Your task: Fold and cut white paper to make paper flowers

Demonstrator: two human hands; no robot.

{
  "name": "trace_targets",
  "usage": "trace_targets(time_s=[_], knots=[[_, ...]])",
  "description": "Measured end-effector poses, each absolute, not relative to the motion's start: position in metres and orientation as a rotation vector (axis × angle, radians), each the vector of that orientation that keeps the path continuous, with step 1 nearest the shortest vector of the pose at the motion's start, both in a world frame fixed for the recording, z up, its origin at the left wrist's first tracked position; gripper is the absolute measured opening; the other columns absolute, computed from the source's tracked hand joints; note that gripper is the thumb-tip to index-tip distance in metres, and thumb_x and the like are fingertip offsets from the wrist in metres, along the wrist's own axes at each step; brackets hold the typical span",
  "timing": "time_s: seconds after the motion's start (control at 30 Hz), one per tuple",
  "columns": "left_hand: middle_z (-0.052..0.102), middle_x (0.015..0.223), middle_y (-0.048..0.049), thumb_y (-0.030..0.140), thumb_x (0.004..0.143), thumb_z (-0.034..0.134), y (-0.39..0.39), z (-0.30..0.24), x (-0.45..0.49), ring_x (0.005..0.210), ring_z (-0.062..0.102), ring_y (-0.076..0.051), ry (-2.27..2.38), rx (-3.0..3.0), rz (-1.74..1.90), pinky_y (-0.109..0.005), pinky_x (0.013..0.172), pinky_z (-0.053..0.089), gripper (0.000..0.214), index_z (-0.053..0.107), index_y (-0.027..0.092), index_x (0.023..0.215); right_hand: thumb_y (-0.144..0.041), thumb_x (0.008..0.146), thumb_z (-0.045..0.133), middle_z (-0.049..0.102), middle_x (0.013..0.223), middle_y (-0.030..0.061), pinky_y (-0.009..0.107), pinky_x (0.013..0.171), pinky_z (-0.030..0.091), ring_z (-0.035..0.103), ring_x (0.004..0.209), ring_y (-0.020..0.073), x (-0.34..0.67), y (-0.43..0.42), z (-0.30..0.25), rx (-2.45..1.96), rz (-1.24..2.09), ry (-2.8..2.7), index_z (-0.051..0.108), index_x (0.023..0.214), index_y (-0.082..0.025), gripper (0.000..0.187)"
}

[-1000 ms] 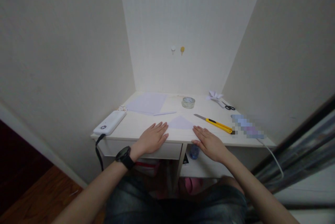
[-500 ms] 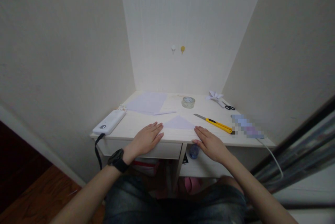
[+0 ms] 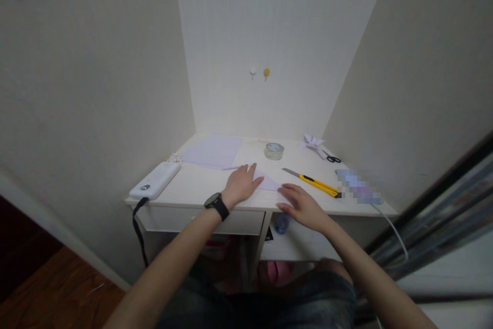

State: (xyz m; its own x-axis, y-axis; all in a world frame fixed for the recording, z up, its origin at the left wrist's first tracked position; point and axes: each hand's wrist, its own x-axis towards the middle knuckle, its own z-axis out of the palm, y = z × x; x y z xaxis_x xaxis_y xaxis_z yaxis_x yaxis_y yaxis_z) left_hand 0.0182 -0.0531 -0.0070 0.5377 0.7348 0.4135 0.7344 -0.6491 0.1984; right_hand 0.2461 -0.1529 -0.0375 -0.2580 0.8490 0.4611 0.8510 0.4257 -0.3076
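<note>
A pale lilac sheet of paper folded into a triangle [image 3: 268, 182] lies near the desk's front edge. My left hand [image 3: 242, 184] rests on its left part with fingers stretched out, hiding that side. At the triangle's right corner is my right hand [image 3: 300, 203], its fingers touching or just beside the tip, thumb apart from them. Just beyond my left hand lies a thin paper strip [image 3: 230, 168], partly covered. To the right of the triangle is a yellow utility knife [image 3: 318, 184] with its blade out.
On the white desk [image 3: 192, 185] stand a roll of clear tape [image 3: 274, 151] and a white power bank [image 3: 156, 180] with a black cable. A larger lilac sheet [image 3: 211, 151] lies back left. Scissors [image 3: 333, 159], a paper flower [image 3: 313, 141] and a blurred-out phone [image 3: 358, 187] are at right.
My left hand has moved right and forward, from the triangle's left corner onto the paper. My right hand stays at the right corner, its fingers a little more bent. The view has shifted slightly.
</note>
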Motion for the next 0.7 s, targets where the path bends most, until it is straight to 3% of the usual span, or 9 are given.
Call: trace_targets(time_s=[0.1,0.23,0.33,0.43,0.57,0.7], knots=[[0.058,0.134,-0.0257,0.042,0.101,0.031,-0.040,-0.008,0.035,0.125,0.054,-0.034,1.303,2.779,0.739,-0.047,0.103,0.040,0.058,0.046,0.005,0.142,-0.044,0.089,0.056,0.064,0.131,0.0139,0.045,0.106,0.044,0.058,0.122,0.0287,0.271,-0.137,-0.034,-1.439,0.007,-1.972,0.065,0.126,-0.018,0.046],[0.051,0.146,-0.0164,0.037,0.101,0.031,-0.030,-0.008,0.040,0.135,0.043,-0.035,1.223,2.860,0.707,-0.054,0.108,0.033,0.048,0.054,0.019,0.139,-0.035,0.086,0.055,0.066,0.123,0.0214,0.046,0.105,0.042,0.058,0.118,0.0336,0.311,-0.119,-0.030,-1.801,-0.278,-1.787,0.067,0.120,-0.007,0.045],[0.051,0.147,-0.0082,0.037,0.101,0.031,-0.023,-0.010,0.038,0.140,0.037,-0.033,1.031,2.906,0.623,-0.057,0.112,0.026,0.044,0.057,0.026,0.136,-0.042,0.089,0.054,0.067,0.119,0.0237,0.047,0.100,0.043,0.059,0.112,0.0360,0.325,-0.114,-0.030,-1.998,-0.357,-1.781,0.068,0.119,-0.006,0.049],[0.057,0.142,-0.0075,0.039,0.102,0.029,-0.019,-0.012,0.038,0.139,0.041,-0.029,0.881,2.954,0.585,-0.054,0.112,0.027,0.044,0.061,0.025,0.130,-0.047,0.092,0.049,0.068,0.110,0.0233,0.045,0.091,0.046,0.062,0.103,0.0354,0.324,-0.114,-0.032,-2.088,-0.362,-1.790,0.070,0.115,-0.009,0.050],[0.067,0.121,-0.0108,0.038,0.104,0.026,-0.018,-0.011,0.039,0.122,0.054,-0.026,0.849,3.033,0.609,-0.044,0.104,0.037,0.047,0.069,0.019,0.111,-0.042,0.094,0.047,0.068,0.102,0.0206,0.040,0.081,0.046,0.062,0.095,0.0321,0.317,-0.115,-0.032,-2.126,-0.358,-1.797,0.073,0.110,-0.013,0.042],[0.068,0.105,-0.0095,0.036,0.103,0.030,-0.021,-0.009,0.040,0.102,0.061,-0.024,0.842,3.111,0.664,-0.040,0.092,0.044,0.043,0.068,0.018,0.101,-0.037,0.095,0.049,0.068,0.102,0.0162,0.036,0.084,0.044,0.061,0.096,0.0280,0.319,-0.116,-0.032,-2.063,-0.280,-1.855,0.073,0.113,-0.016,0.037]])
